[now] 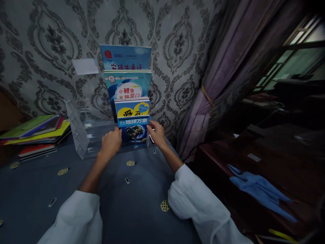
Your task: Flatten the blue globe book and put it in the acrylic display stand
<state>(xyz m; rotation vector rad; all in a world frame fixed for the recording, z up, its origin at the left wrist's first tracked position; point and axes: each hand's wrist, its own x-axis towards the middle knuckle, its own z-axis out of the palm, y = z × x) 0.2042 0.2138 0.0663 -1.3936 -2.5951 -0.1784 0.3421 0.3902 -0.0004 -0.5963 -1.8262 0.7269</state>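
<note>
A small blue book with a picture of the Earth (134, 133) stands upright in the front tier of a clear plastic stepped rack (78, 134). My left hand (111, 141) is closed at the book's left edge, its fingertips partly hidden. On the opposite edge my right hand (156, 132) pinches the cover between thumb and fingers. Behind it rise a blue and yellow book (130, 107), a teal book with a white oval (129, 88) and a tall blue book (127, 56), each higher than the one in front.
Left of the rack lies a pile of colourful books (38, 130) on the blue-grey tablecloth (114, 210). Patterned wallpaper (175, 44) backs the table. A tied purple curtain (218, 74) hangs at the right, near a dark red surface with a blue glove (259, 188).
</note>
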